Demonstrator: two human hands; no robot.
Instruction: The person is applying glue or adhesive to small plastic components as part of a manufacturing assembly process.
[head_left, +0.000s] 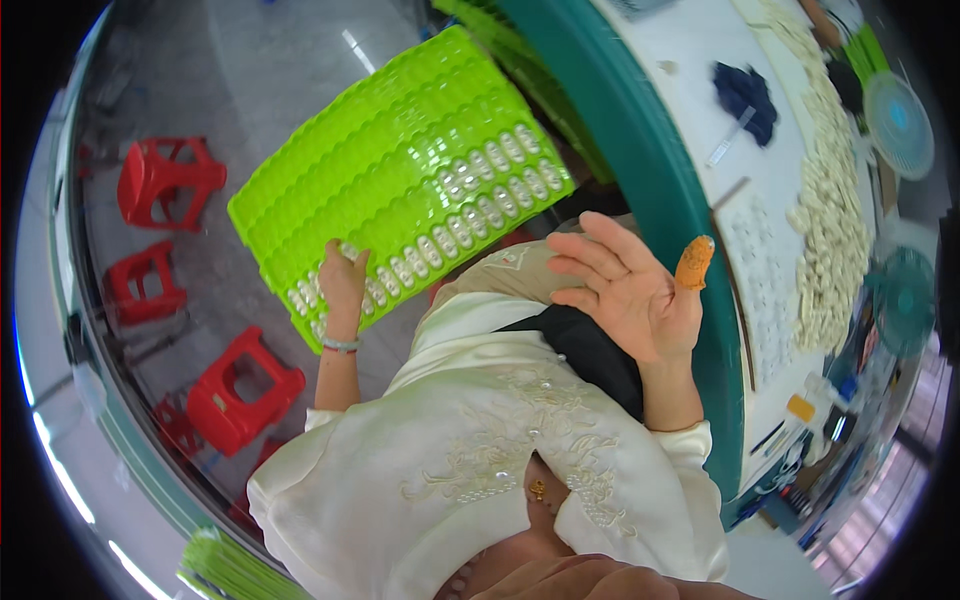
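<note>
My left hand [343, 285] is over the left part of a bright green tray [350, 150] with rows of oval hollows. Between its thumb and fingers is a small shiny white oval piece [348, 250]. Similar white oval pieces [443, 240] fill the tray's near row, and more sit at the right of the row behind it. My right hand [640, 295] is raised palm up between the tray and the table, fingers stretched and holding nothing. An orange finger cot [693, 265] covers its thumb.
To the right curves a white table with a green edge [640, 130]. On it lie a dark blue cloth [745, 103], a board of small pieces [760, 290] and a long heap of cream pieces [830, 220]. Red stools [245, 390] stand on the floor at left.
</note>
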